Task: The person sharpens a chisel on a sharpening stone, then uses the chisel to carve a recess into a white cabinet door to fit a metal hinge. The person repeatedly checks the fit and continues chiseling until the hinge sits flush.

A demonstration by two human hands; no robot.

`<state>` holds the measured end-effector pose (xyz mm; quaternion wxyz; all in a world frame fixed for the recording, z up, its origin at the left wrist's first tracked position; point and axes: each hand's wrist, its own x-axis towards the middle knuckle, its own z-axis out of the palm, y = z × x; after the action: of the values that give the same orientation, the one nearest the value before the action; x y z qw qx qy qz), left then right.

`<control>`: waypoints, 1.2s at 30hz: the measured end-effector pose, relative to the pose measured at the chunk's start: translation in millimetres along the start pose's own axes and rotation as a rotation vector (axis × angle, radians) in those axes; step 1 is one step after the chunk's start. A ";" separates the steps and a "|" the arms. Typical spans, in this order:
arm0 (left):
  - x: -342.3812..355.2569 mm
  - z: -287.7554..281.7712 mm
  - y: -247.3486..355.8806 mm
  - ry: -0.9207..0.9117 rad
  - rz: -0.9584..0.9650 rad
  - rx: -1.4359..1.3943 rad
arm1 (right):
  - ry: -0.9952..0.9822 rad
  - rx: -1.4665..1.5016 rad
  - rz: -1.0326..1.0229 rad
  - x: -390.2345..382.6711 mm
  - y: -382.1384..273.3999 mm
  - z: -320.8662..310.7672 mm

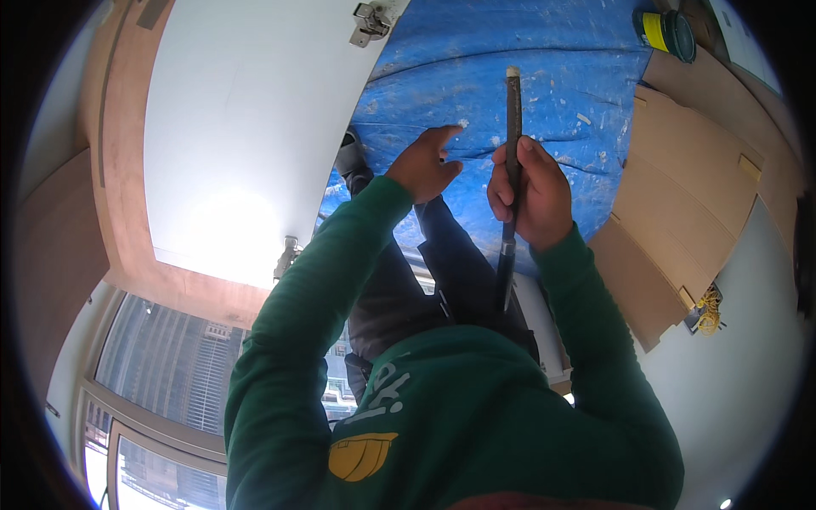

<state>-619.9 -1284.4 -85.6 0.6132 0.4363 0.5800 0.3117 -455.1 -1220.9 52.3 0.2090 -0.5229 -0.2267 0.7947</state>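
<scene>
Fingers [520, 151] of the right hand [529, 194] are wrapped around a long dark rod-shaped tool with a pale tip [512, 127], gripping it near mid-length; the tip points away from the body and the lower end runs back toward the green long-sleeved top [442, 399]. The grip appears set for steady control of the tip, judging by the hold near the middle. The left hand [427, 163] holds nothing: its fingers are loosely extended, 1 fingertip near a pale fleck on the blue paint-spattered plastic sheet [552, 59]. Beyond lie flat brown cardboard panels [680, 195] and a white cabinet door with 2 metal hinges [238, 127]. Farthest off stands 1 round yellow-and-teal tin [665, 32]; its contents cannot be determined.
</scene>
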 end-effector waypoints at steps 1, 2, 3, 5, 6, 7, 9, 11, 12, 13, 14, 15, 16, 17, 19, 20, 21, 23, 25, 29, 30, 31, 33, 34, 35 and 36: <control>-2.3 -0.2 2.6 -0.045 0.050 0.039 | -0.002 -0.005 0.000 -0.1 0.3 -2.0; -3.2 0.7 5.8 -0.057 -0.034 -0.111 | 0.000 0.000 0.005 -0.9 0.6 -3.4; -2.6 -5.8 23.9 -0.067 -0.121 -0.258 | 0.001 0.007 0.010 -0.9 2.0 -4.4; -3.0 -10.2 52.8 -0.010 -0.113 -0.484 | -0.011 0.014 0.027 -1.8 4.7 -3.0; -1.9 -5.7 64.8 0.054 -0.012 -0.562 | -0.021 0.013 0.034 -2.1 6.6 -1.6; -0.6 -3.9 74.1 0.118 0.090 -0.638 | -0.030 0.012 0.043 -2.6 8.1 1.0; 7.1 -8.1 85.0 0.169 0.088 -0.624 | 0.009 -0.083 0.075 -5.8 12.2 8.9; 12.8 -16.7 87.2 0.133 0.073 -0.577 | 0.055 -0.176 0.073 -6.7 13.5 17.0; 12.3 -16.8 86.2 0.138 0.036 -0.660 | 0.080 -0.223 0.057 -6.3 11.7 21.5; 12.0 -16.2 85.3 0.143 -0.001 -0.742 | 0.106 -0.270 0.040 -6.1 10.8 25.0; 11.8 -15.5 84.5 0.146 -0.038 -0.825 | 0.118 -0.277 0.046 -6.0 10.8 27.4; 11.9 -13.4 81.7 0.148 -0.041 -0.869 | 0.131 -0.285 0.051 -6.7 11.1 29.5; 12.8 -10.6 77.7 0.149 -0.045 -0.913 | 0.144 -0.292 0.057 -7.0 11.4 31.0; 14.1 -8.6 74.2 0.150 -0.049 -0.957 | 0.152 -0.308 0.047 -7.0 12.8 31.3; 19.2 -8.2 68.9 0.212 -0.080 -0.856 | 0.168 -0.338 0.025 -6.3 18.4 31.0; 20.7 -8.4 65.9 0.242 -0.095 -0.805 | 0.189 -0.328 0.031 -5.9 20.1 31.4; 21.5 -10.0 63.8 0.237 -0.165 -0.716 | 0.210 -0.317 0.035 -4.8 21.1 32.1; 21.8 -14.2 58.8 0.224 -0.303 -0.538 | 0.240 -0.300 -0.002 -2.3 27.9 28.8; 14.1 -24.4 52.0 0.095 -0.259 -0.239 | 0.256 -0.288 -0.080 0.7 36.5 21.8; -23.6 -47.1 31.4 -0.152 0.145 0.353 | 0.263 -0.293 -0.127 13.0 24.3 19.1; -31.2 -53.9 33.8 -0.252 0.198 0.485 | 0.270 -0.332 -0.140 18.8 20.8 20.1; -31.8 -70.4 55.6 -0.413 0.112 0.601 | 0.277 -0.372 -0.152 25.7 17.8 20.6; -42.3 -94.7 73.8 -0.494 0.128 0.643 | 0.287 -0.453 -0.191 37.9 8.9 30.5; -49.8 -105.2 71.8 -0.415 0.235 0.568 | 0.283 -0.466 -0.197 45.3 7.9 34.5; -53.2 -118.1 70.2 -0.336 0.339 0.490 | 0.280 -0.479 -0.203 52.8 8.0 37.8; -47.1 -135.6 73.1 -0.297 0.371 0.338 | 0.284 -0.491 -0.212 59.6 9.0 40.7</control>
<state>-750.4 -1271.7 7.8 0.5425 0.6717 0.4379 0.2504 -515.4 -1200.0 17.5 0.1879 -0.6372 -0.4336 0.6088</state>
